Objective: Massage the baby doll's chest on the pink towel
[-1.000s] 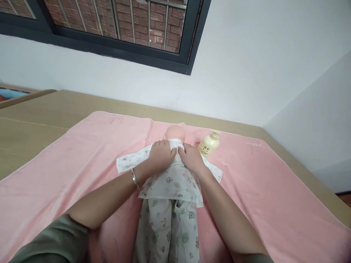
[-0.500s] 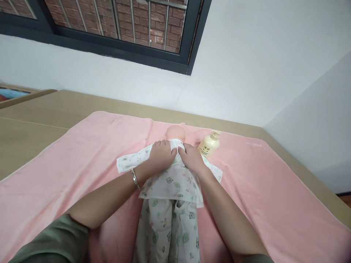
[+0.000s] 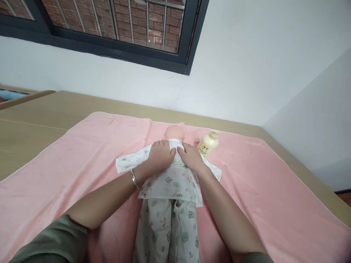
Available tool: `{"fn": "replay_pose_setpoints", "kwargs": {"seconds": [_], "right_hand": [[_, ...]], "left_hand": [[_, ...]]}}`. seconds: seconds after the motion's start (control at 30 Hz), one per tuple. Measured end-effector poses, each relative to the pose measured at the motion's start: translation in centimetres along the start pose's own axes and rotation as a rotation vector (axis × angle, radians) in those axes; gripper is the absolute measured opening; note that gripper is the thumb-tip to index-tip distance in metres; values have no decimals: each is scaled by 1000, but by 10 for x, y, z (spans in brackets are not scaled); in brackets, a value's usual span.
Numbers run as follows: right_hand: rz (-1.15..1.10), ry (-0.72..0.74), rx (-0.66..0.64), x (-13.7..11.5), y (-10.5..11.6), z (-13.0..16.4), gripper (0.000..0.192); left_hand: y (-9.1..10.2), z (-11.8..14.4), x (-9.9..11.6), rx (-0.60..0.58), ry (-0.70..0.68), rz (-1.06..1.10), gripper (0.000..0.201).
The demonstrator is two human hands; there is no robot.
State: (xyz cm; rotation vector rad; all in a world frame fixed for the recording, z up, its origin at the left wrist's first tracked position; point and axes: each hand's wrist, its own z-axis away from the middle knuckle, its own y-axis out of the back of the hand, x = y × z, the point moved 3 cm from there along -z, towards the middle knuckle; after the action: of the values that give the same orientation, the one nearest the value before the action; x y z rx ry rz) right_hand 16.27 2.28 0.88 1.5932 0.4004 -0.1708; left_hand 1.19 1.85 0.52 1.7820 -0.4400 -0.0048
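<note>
A baby doll [image 3: 174,132] lies on its back on a pink towel [image 3: 82,153], dressed in a white printed top [image 3: 172,182] and matching trousers [image 3: 167,230]. My left hand [image 3: 161,155] rests flat on the doll's left shoulder and upper chest, with a silver bangle on the wrist. My right hand [image 3: 191,157] presses on the other shoulder, fingers curled at the collar of the top. The two hands almost touch just below the doll's bare head. Whether the fingers pinch the fabric cannot be told.
A cream lotion bottle [image 3: 207,144] with a pump lies on the towel just right of the doll's head, close to my right hand. The towel covers a wooden table [image 3: 33,120] against a white wall, under a dark-framed window [image 3: 120,33].
Nothing much: both hands stay on the doll's shoulders; the view has shifted very slightly.
</note>
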Motion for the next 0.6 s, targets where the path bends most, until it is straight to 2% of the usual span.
{"fn": "replay_pose_setpoints", "kwargs": {"seconds": [0.6], "right_hand": [[3, 9, 6, -3, 2, 2, 43]], "left_hand": [[2, -1, 1, -19, 12, 2, 36]]}}
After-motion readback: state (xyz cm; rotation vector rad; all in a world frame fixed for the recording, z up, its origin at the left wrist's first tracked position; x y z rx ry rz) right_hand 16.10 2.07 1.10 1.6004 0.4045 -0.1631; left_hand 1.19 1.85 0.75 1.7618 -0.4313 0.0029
